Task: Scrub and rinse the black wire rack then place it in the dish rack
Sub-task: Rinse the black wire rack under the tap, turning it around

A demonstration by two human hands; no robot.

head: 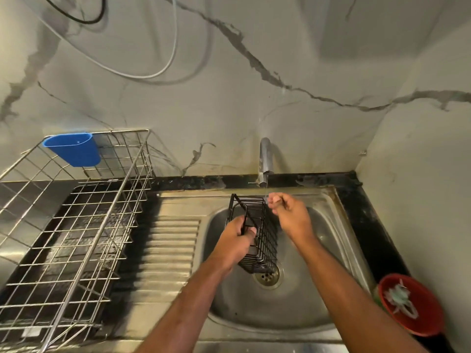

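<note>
While gripped, black wire rack (pixel 260 235) mid-sink (pixel 300 312).

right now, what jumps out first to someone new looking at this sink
The black wire rack stands out, held over the sink by the left hand while the right hand sits under the running faucet. Left of the basin stands an empty dish rack with a blue cup.
</note>
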